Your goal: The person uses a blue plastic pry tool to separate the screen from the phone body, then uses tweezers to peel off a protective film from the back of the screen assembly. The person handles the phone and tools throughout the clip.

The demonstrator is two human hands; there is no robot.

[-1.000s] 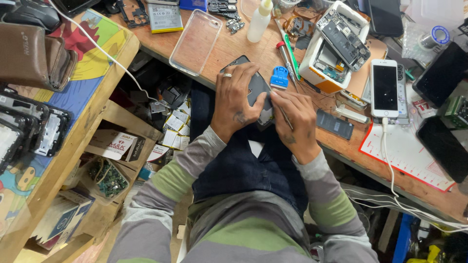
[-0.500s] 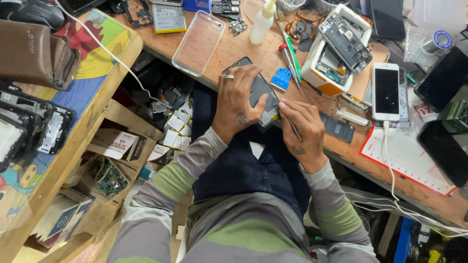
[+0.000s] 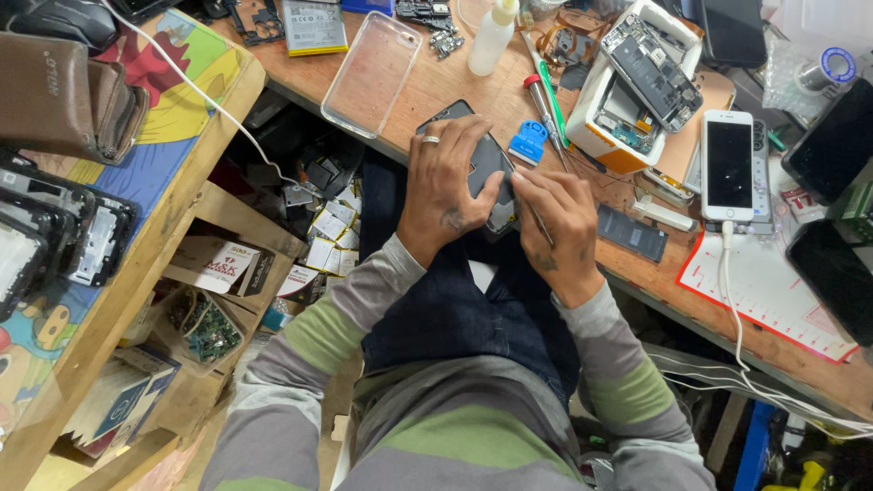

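A dark phone (image 3: 484,168) lies face down at the front edge of the wooden workbench (image 3: 436,91). My left hand (image 3: 446,186), with a ring on one finger, presses flat on the phone and grips its near end. My right hand (image 3: 559,223) pinches a thin metal tool (image 3: 538,218) whose tip meets the phone's right edge. A blue plastic opening tool (image 3: 526,143) and a screwdriver with a red collar (image 3: 544,109) lie just beyond my right hand.
A clear phone case (image 3: 373,73), a white squeeze bottle (image 3: 492,38), an opened phone on a white box (image 3: 641,82), a white phone (image 3: 728,164) on a cable, a dark battery (image 3: 633,233) and a red-lined mat (image 3: 773,291) crowd the bench. A brown pouch (image 3: 64,100) sits on the left shelf.
My right hand has shifted slightly up along the phone's right edge with the thin tool. My left hand keeps its hold on the phone.
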